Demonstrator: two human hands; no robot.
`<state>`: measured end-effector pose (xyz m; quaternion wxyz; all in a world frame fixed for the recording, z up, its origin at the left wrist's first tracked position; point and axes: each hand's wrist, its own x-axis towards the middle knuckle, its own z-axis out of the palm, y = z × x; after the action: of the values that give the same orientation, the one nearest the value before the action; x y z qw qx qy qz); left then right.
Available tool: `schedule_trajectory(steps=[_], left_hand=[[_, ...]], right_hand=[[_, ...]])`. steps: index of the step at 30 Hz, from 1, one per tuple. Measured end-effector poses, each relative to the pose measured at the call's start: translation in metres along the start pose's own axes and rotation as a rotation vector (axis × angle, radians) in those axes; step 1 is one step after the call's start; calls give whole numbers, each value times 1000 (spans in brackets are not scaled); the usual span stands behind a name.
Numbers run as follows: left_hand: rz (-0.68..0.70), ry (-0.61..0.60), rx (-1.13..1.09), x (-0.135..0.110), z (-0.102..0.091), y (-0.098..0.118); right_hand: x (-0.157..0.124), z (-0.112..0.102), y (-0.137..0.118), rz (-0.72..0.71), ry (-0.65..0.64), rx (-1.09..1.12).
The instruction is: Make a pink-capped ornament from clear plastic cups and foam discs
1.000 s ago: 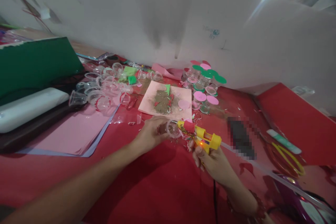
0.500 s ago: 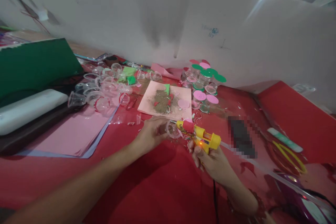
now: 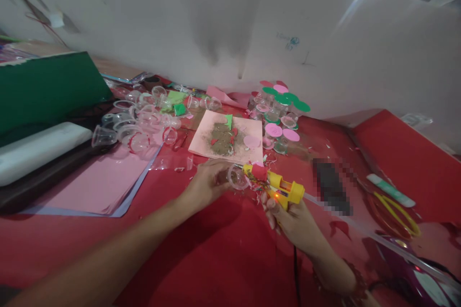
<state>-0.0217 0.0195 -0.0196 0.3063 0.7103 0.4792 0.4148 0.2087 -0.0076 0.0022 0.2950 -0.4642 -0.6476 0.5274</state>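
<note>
My left hand (image 3: pixel 211 181) is closed round the side of a small clear plastic cup (image 3: pixel 238 178), whose open rim faces me. A yellow hot glue gun (image 3: pixel 284 189) is gripped in my right hand (image 3: pixel 284 218), its small orange light glowing. The gun's nozzle points left, at the cup's upper rim; whether it touches cannot be made out. A long clear glue stick (image 3: pixel 360 229) trails from the gun's back end. Just beyond both hands lies a pink paper square (image 3: pixel 201 141) bearing a brown gritty patch and coloured scraps.
Clear cups (image 3: pixel 147 120) are heaped at the left, beside pink sheets (image 3: pixel 101 182). Cups topped with green and pink discs (image 3: pixel 288 100) stand at the back right. Yellow-handled scissors (image 3: pixel 399 216) and a purple device (image 3: pixel 410 268) lie on the right. A black cord (image 3: pixel 296 273) hangs below the gun.
The glue gun and my right hand have shifted very slightly to the right. My left hand and the cup keep nearly the same place.
</note>
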Motion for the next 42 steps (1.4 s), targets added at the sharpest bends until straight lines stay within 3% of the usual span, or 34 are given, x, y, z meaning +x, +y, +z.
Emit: schedule_trajectory(steps=[27,34,42], left_hand=[[-18,18,-32,0,-2,5],[-15,30,42,0,-2,7],[-16,51,146,2,-6,2]], right_hand=[[0,-3,-2,1,42,-66],[3,-6,2,-23,63,-141],[9,-8,9,-31,108,-81]])
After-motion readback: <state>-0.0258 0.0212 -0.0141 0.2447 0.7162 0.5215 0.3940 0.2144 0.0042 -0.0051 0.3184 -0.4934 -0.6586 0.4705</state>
